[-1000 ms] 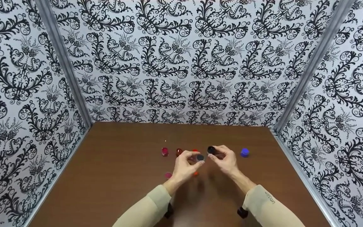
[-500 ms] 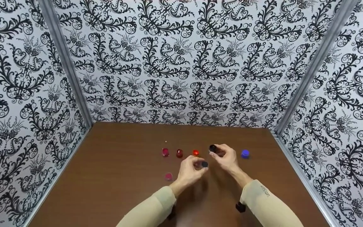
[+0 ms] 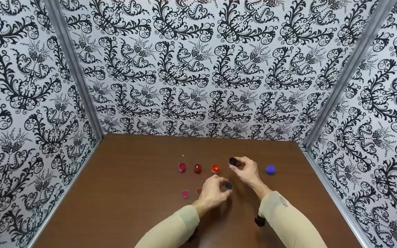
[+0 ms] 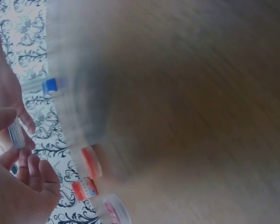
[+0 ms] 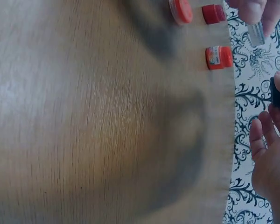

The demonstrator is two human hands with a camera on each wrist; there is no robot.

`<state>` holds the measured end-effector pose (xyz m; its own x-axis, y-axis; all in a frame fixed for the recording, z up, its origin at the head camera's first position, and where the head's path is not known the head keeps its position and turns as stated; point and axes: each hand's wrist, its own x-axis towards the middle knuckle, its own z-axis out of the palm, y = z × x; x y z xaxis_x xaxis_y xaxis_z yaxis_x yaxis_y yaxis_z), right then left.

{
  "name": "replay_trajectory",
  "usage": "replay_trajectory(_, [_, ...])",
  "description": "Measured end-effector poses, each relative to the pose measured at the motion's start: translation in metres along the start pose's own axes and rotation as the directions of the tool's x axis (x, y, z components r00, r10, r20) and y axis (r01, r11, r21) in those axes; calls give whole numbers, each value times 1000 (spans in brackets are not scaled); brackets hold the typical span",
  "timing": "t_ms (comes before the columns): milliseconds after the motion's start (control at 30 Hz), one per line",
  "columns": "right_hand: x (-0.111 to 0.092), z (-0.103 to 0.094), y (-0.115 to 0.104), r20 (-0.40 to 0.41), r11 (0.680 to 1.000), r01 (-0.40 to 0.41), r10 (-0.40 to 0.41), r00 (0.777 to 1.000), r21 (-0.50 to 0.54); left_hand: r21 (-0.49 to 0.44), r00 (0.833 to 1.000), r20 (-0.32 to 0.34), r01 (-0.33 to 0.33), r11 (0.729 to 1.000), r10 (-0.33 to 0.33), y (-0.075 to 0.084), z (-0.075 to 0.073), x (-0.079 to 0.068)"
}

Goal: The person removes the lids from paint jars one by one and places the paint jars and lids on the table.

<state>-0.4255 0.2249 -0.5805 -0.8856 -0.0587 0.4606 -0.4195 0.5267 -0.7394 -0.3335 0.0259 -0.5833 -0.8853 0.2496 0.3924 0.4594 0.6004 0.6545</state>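
My left hand (image 3: 214,192) pinches a small round lid (image 3: 228,186) with a dark face and clear rim, held above the table. In the left wrist view the lid (image 4: 16,133) stands on edge between thumb and fingers. Farther up and to the right, my right hand (image 3: 249,173) holds a small black paint jar (image 3: 233,161), its dark top facing up. Only part of that jar (image 5: 276,93) shows in the right wrist view. Lid and jar are apart. An orange paint jar (image 3: 215,168) stands just beyond the left hand.
Left of the orange jar stand a dark red jar (image 3: 197,168) and a crimson jar (image 3: 182,167). A blue jar (image 3: 270,169) sits right of my right hand. Nearer lie a pink lid (image 3: 185,194), a partly hidden red lid (image 3: 199,190) and an orange lid (image 5: 181,11). Patterned walls enclose the table (image 3: 133,172).
My left hand has moved the lid away from the black jar, toward me and slightly right, lower over the table. The right hand keeps the jar in nearly the same spot.
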Motion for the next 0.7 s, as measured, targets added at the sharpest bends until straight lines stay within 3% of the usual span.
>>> replay_trajectory(300, [4,1,15,14,991,-41,43,999,-123,187,998,65,-20,982,7,-5,14,1])
replay_trajectory(700, [8,3,33,30,972,-145,153,988,-185,333,997,74,-42,942,19,-10,28,7])
